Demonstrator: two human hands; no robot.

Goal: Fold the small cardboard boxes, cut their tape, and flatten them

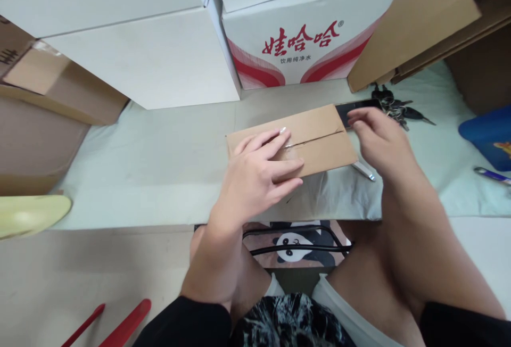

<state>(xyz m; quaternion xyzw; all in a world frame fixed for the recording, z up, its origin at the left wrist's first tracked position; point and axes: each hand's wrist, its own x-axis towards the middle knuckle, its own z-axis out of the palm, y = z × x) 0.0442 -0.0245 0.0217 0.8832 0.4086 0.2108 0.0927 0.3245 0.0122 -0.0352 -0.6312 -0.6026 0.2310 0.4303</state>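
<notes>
A small flat cardboard box lies on the cloth-covered table, with a dark slit running along its top seam and some clear tape near the middle. Across its left part rests my left hand, fingers spread flat on the lid. My right hand hovers just off the box's right end, thumb and fingers drawn together; whether anything is between them is hidden. Behind that hand sits a black phone-like slab, partly covered. A slim white and silver object pokes out from beneath the box's right front corner.
A key bunch lies beside the slab. White cartons and a red-printed water carton stand at the back. Brown cardboard leans right, near a blue container and a pen. Brown boxes stack left.
</notes>
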